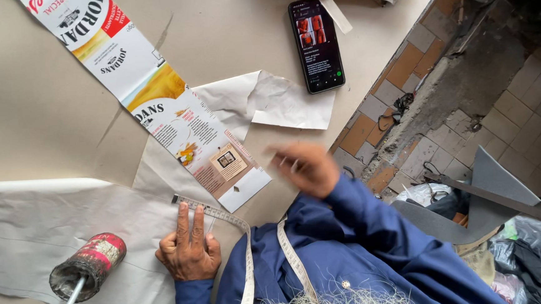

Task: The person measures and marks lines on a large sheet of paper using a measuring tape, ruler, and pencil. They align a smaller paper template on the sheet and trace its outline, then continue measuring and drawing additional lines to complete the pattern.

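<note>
My left hand (189, 248) lies flat with two fingers stretched out, pressing a white measuring tape (215, 213) onto a pale sheet of paper (31, 229) on the table. The tape runs back from the fingers and hangs around my neck over a blue shirt. My right hand (306, 167) is blurred, raised just above the table edge to the right of a long printed paper strip (154, 96). Its fingers are loosely curled, and I cannot tell whether it holds anything.
A worn red and grey tin (88, 266) with a yellow-handled stick in it lies at the lower left. A black phone (317, 43) with a lit screen lies at the top, near torn white paper (274, 102). Tiled floor and debris lie to the right of the table edge.
</note>
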